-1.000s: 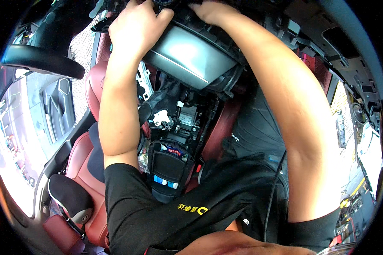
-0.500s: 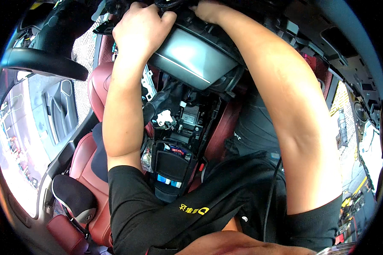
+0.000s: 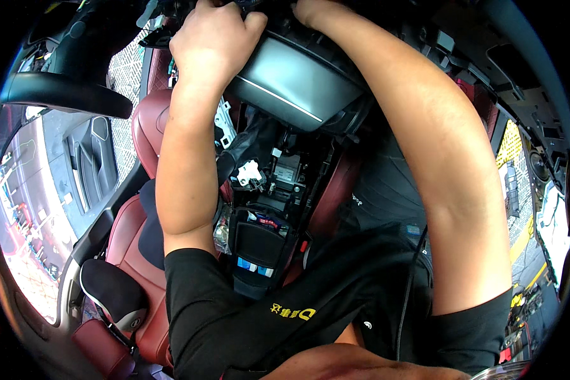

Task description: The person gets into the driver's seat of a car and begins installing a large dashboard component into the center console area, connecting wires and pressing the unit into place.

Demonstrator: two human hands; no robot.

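Note:
At the top of the view my left hand point(image 3: 212, 41) is closed, fingers curled and thumb out to the side, above a grey glossy panel point(image 3: 297, 79) with a bright strip along its lower edge. Whatever its fingers grip is hidden behind the hand. My right hand point(image 3: 311, 11) reaches into the dark dashboard area beyond the panel's upper right. The picture's upper edge and shadow hide its fingers. Between the hands lie dark parts that are hard to make out.
Below the panel runs an opened centre console point(image 3: 288, 171) with exposed brackets and a white part point(image 3: 251, 172). Red seats point(image 3: 136, 244) flank it. A black steering wheel point(image 3: 69, 95) stands at the left. Beyond the left door opening lies a detached door panel point(image 3: 92, 158).
The view has shifted slightly, so the panel and console sit a little farther right. My right hand appears slightly higher and farther right. My left hand keeps its closed shape.

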